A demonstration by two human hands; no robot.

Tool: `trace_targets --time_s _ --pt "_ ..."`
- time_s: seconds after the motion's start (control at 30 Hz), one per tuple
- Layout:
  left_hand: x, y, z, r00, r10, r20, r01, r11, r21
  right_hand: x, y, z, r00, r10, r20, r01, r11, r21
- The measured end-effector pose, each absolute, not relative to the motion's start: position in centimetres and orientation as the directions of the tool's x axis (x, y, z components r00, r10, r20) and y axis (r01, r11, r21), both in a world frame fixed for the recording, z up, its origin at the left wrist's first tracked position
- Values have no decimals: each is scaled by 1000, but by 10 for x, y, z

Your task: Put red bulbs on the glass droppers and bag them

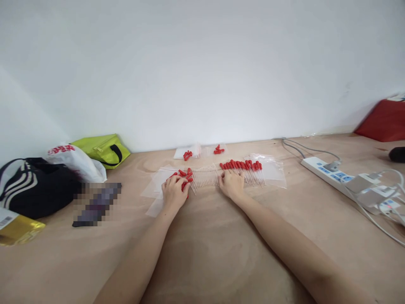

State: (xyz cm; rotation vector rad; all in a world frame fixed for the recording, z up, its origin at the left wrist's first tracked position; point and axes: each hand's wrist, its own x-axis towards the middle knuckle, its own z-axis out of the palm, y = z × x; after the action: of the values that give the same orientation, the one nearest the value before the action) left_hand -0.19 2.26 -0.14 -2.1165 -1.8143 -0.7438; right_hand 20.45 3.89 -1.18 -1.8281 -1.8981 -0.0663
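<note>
My left hand [175, 190] is curled over a pile of small red rubber bulbs [189, 174], its fingers closed on one; the fingertips are partly hidden. My right hand [232, 183] rests with bent, closed fingers on a row of thin pale sticks, and what is between its fingertips is hidden. Between the hands, bare pale sticks [204, 177] lie side by side. Just beyond and right of my right hand, several sticks carry red bulbs [242, 164] on their far ends, forming a fan. Clear plastic bags [275, 173] lie under and beside the rows.
Against the wall, two small groups of red bulbs [187, 155] sit on clear bags. A power strip [329, 171] with plugs and cables is at right, near a red bag [384, 120]. At left are a lime-green pouch [98, 147], a white plastic bag [76, 162] and a black bag [34, 190].
</note>
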Motion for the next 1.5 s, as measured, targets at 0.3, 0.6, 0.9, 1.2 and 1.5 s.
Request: trace_targets --time_s 0.3,0.6,0.9,1.2,1.5 --pt "28 16 -4 139 770 622 657 -542 524 263 -7 -37 -323 764 559 716 583 -383" --pt "55 -12 -10 415 796 440 523 -605 600 270 -12 -34 -378 772 511 718 593 -365" --pt "53 -8 -17 361 811 461 564 -583 585 268 -11 -34 -397 751 528 676 628 -385" --pt "54 -8 -15 456 720 523 505 -693 514 268 -11 -33 -431 752 499 682 634 -366" --pt "54 -10 -13 510 719 473 505 -695 512 268 -11 -32 -463 723 512 673 663 -328"
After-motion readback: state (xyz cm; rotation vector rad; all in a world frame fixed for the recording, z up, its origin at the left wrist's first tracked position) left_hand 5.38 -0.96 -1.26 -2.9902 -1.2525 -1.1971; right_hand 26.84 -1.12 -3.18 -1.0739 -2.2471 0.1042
